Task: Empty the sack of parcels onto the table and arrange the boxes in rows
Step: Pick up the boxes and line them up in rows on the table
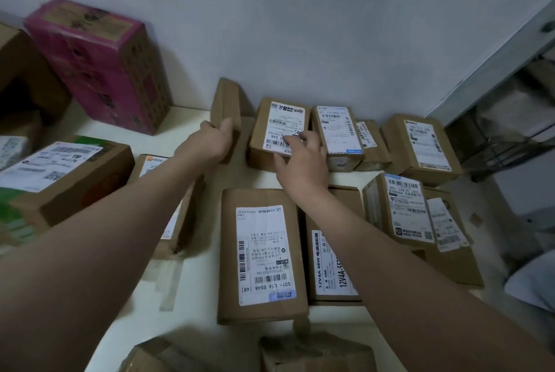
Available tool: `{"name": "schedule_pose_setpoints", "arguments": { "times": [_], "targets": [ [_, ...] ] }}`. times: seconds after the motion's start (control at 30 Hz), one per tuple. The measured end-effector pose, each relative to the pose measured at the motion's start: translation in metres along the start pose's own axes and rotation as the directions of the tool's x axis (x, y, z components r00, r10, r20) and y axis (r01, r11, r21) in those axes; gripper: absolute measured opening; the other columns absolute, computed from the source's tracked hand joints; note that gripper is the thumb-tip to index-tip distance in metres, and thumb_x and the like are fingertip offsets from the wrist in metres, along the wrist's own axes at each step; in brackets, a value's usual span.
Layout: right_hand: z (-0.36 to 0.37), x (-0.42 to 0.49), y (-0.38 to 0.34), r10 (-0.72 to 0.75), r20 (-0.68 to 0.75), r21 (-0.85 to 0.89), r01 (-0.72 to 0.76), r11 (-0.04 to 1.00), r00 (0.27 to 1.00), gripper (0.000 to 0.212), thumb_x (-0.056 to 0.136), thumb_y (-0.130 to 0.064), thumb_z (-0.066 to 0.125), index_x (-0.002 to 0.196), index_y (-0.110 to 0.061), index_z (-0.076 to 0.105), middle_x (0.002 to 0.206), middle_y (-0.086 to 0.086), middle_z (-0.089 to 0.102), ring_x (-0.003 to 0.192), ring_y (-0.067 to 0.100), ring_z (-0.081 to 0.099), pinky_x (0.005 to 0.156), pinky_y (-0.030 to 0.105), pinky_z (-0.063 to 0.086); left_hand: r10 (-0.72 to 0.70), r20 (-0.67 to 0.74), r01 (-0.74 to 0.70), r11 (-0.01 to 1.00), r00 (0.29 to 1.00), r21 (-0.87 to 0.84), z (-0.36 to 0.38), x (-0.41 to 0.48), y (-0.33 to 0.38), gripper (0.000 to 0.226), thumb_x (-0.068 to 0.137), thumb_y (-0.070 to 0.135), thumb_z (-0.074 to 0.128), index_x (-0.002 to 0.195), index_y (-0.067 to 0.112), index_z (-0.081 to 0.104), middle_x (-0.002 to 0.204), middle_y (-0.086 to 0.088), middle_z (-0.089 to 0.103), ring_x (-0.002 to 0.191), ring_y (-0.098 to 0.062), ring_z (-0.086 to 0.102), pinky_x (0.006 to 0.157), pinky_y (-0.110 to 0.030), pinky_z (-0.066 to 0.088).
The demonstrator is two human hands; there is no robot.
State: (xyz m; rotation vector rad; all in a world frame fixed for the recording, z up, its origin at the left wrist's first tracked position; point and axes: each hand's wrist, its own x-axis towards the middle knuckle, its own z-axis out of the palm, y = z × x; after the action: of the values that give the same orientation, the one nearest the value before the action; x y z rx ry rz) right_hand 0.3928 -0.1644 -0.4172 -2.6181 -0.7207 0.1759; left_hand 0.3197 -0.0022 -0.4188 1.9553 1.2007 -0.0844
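Cardboard parcels with white labels lie in rows on the white table (192, 296). My left hand (210, 140) grips a thin brown box (225, 101) that stands on edge against the wall. My right hand (303, 161) rests with spread fingers on the label of a small labelled box (279, 122) right beside it. To the right along the wall run more small boxes (336, 131), ending in a larger one (420, 143). In front lie a long labelled box (261, 254), a flat box marked 12V4A (327, 263) and stacked boxes (411, 209). No sack is in view.
A tall pink carton (99, 62) stands at the back left beside an open brown carton (24, 71). A green-and-brown labelled box (60, 179) sits at the left. Two more boxes (315, 350) lie at the near edge. A metal rack (510, 101) stands past the table's right end.
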Motion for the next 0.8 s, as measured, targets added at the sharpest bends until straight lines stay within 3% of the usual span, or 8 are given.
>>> {"name": "schedule_pose_setpoints", "arguments": {
  "times": [0.1, 0.2, 0.27, 0.33, 0.43, 0.57, 0.7, 0.8],
  "targets": [
    [0.001, -0.003, -0.003, 0.019, 0.022, -0.005, -0.019, 1.000, 1.000, 0.047, 0.096, -0.031, 0.056, 0.141, -0.027, 0.047, 0.153, 0.000, 0.025, 0.133, 0.026, 0.030, 0.093, 0.034, 0.041, -0.024, -0.004, 0.023, 0.982, 1.000, -0.188, -0.012, -0.002, -0.006, 0.049, 0.085, 0.036, 0.039, 0.121, 0.007, 0.053, 0.115, -0.019, 0.065, 0.097, -0.036, 0.065, 0.082, -0.038, 0.052],
    [0.000, -0.004, -0.004, 0.022, 0.047, -0.030, -0.021, 0.999, 0.999, 0.049, 0.096, -0.028, 0.056, 0.144, -0.027, 0.043, 0.155, -0.001, 0.022, 0.134, 0.027, 0.029, 0.097, 0.034, 0.041, -0.017, -0.274, -0.011, 0.995, 0.962, -0.100, -0.011, -0.001, -0.016, 0.056, 0.095, 0.032, 0.047, 0.147, 0.016, 0.033, 0.134, -0.019, 0.054, 0.118, -0.041, 0.054, 0.095, -0.042, 0.046],
    [0.001, -0.004, -0.004, 0.025, 0.044, -0.039, -0.023, 0.999, 0.999, 0.049, 0.096, -0.027, 0.055, 0.144, -0.027, 0.043, 0.155, -0.001, 0.022, 0.134, 0.027, 0.030, 0.097, 0.034, 0.041, 0.007, -0.340, -0.014, 1.000, 0.940, -0.018, -0.008, -0.001, -0.018, 0.050, 0.101, 0.040, 0.036, 0.146, 0.017, 0.038, 0.140, -0.020, 0.048, 0.126, -0.042, 0.046, 0.100, -0.048, 0.039],
    [0.002, -0.004, -0.007, 0.037, 0.033, -0.065, -0.034, 0.997, 0.999, 0.049, 0.097, -0.026, 0.054, 0.144, -0.026, 0.043, 0.155, -0.001, 0.022, 0.132, 0.027, 0.031, 0.096, 0.034, 0.041, 0.013, -0.263, 0.030, 0.987, 0.965, 0.158, -0.002, 0.002, -0.018, 0.053, 0.100, 0.046, 0.030, 0.140, 0.017, 0.049, 0.138, -0.017, 0.050, 0.127, -0.040, 0.043, 0.098, -0.047, 0.039],
    [0.006, -0.003, -0.012, 0.051, 0.027, -0.158, -0.046, 0.986, 0.998, 0.050, 0.097, -0.024, 0.051, 0.146, -0.024, 0.039, 0.156, -0.004, 0.023, 0.130, 0.029, 0.032, 0.089, 0.034, 0.042, 0.169, -0.071, -0.131, 0.917, 0.983, 0.377, 0.004, 0.002, -0.018, 0.045, 0.094, 0.032, 0.048, 0.139, 0.025, 0.050, 0.136, -0.008, 0.055, 0.125, -0.034, 0.047, 0.090, -0.041, 0.043],
    [0.007, 0.004, -0.013, 0.104, 0.050, -0.218, -0.090, 0.972, 0.993, 0.060, 0.097, -0.020, 0.050, 0.152, -0.019, 0.027, 0.160, -0.011, 0.016, 0.131, 0.030, 0.029, 0.088, 0.032, 0.040, 0.331, 0.067, -0.330, 0.861, 0.941, 0.386, 0.003, 0.006, -0.024, 0.062, 0.093, 0.022, 0.051, 0.151, 0.030, 0.032, 0.159, 0.001, 0.029, 0.141, -0.025, 0.035, 0.108, -0.043, 0.036],
    [0.003, -0.005, -0.012, 0.118, 0.057, -0.140, -0.109, 0.984, 0.991, 0.063, 0.097, -0.021, 0.050, 0.153, -0.020, 0.022, 0.162, -0.009, 0.009, 0.131, 0.029, 0.030, 0.088, 0.029, 0.037, 0.423, -0.167, -0.333, 0.857, 0.891, 0.394, -0.001, -0.009, -0.034, 0.059, 0.094, 0.024, 0.051, 0.151, 0.022, 0.034, 0.160, -0.010, 0.024, 0.148, -0.029, 0.016, 0.120, -0.050, 0.011],
    [-0.004, -0.027, -0.012, 0.079, -0.082, -0.107, -0.087, 0.990, 0.994, 0.061, 0.095, -0.025, 0.055, 0.149, -0.020, 0.028, 0.160, 0.001, 0.012, 0.132, 0.028, 0.030, 0.100, 0.035, 0.039, 0.279, -0.266, -0.166, 0.910, 0.923, 0.380, -0.003, -0.039, -0.041, 0.075, 0.090, 0.037, 0.060, 0.153, 0.022, 0.023, 0.161, -0.018, 0.011, 0.150, -0.034, 0.001, 0.118, -0.054, -0.001]
  ]
}}
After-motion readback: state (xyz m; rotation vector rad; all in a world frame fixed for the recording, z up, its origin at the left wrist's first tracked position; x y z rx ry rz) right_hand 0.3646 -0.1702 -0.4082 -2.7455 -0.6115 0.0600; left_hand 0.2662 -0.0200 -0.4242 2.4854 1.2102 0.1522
